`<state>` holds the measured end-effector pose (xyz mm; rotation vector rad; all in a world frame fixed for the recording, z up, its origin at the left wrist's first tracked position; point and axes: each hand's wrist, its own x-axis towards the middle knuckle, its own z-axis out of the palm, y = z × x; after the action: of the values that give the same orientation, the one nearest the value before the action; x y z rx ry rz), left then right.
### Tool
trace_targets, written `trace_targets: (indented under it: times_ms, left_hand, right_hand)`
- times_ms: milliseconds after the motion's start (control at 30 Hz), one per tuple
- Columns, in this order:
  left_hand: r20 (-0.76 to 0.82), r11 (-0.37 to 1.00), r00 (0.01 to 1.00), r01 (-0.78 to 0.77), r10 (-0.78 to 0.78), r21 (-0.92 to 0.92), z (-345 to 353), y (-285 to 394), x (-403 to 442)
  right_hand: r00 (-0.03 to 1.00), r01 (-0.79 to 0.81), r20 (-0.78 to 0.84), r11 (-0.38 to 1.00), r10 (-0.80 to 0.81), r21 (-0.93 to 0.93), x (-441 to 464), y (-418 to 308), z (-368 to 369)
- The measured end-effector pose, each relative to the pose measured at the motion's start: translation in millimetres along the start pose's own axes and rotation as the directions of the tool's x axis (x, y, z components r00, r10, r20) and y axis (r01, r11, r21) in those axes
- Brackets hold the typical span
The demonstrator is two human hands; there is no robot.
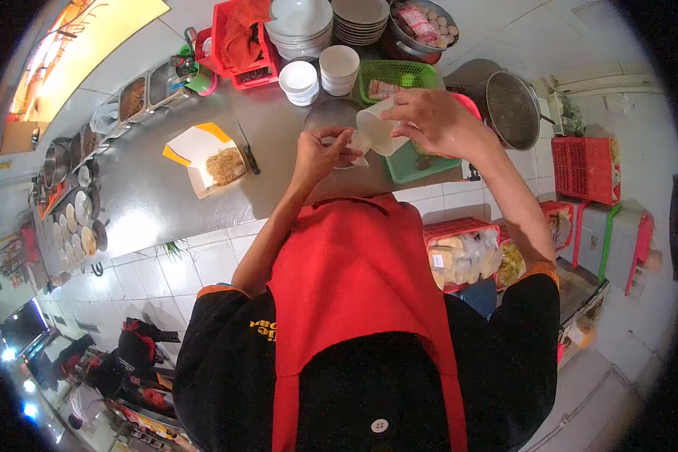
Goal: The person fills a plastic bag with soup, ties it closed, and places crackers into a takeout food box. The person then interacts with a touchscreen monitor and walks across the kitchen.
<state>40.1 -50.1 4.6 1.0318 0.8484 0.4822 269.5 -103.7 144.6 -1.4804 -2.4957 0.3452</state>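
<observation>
My right hand (pixel 438 124) grips a whitish cup (pixel 378 129), tilted with its mouth toward the left. Just beside that mouth, my left hand (pixel 324 156) pinches a small clear plastic bag (pixel 360 145). The cup's rim is right at the bag; whether anything passes between them I cannot make out. Under my hands is a dark round shape on the counter, partly hidden. To the left of my left hand, an open takeaway box (pixel 196 154) with yellow flaps holds noodles (pixel 224 166). A dark-handled utensil (pixel 251 160) lies beside the box.
Along the back of the steel counter (pixel 147 181) stand stacked plates (pixel 300 30), white bowls (pixel 300 81) and a green basket (pixel 418 74). A green tray (pixel 414 167) sits under my right hand. At the right is a large pot (pixel 512 109); red crates (pixel 463 256) are below.
</observation>
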Motion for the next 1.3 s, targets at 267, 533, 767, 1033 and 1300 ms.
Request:
trace_targets:
  times_ms: [267, 533, 767, 1033, 1300]
  left_hand:
    - [-0.031, 0.996, 0.996, -0.084, 0.083, -0.043, -3.2, -0.9, 3.5]
    - [-0.043, 0.984, 0.989, -0.146, 0.142, -0.106, -7.1, 5.5, -1.4]
    - [-0.087, 0.98, 0.984, -0.165, 0.155, -0.114, -17.3, -0.2, 1.5]
    - [-0.13, 0.985, 0.983, -0.14, 0.127, -0.098, -33.6, -5.2, 0.3]
    - [-0.261, 0.97, 0.95, -0.207, 0.168, -0.128, -69.5, -15.9, -2.3]
  right_hand:
    - [0.993, -0.019, 0.116, 1.0, 0.021, -0.022, 17.5, -5.2, -2.6]
    - [0.99, 0.042, 0.141, 0.996, -0.03, -0.085, 35.8, -12.6, -7.9]
    - [0.988, 0.131, 0.096, 0.981, -0.118, -0.144, 49.3, -19.0, -3.8]
    - [0.997, 0.061, -0.049, 0.998, -0.06, 0.006, 40.5, -6.9, 27.4]
    - [0.789, -0.389, -0.174, 0.699, 0.589, 0.6, -51.4, -15.9, 111.2]
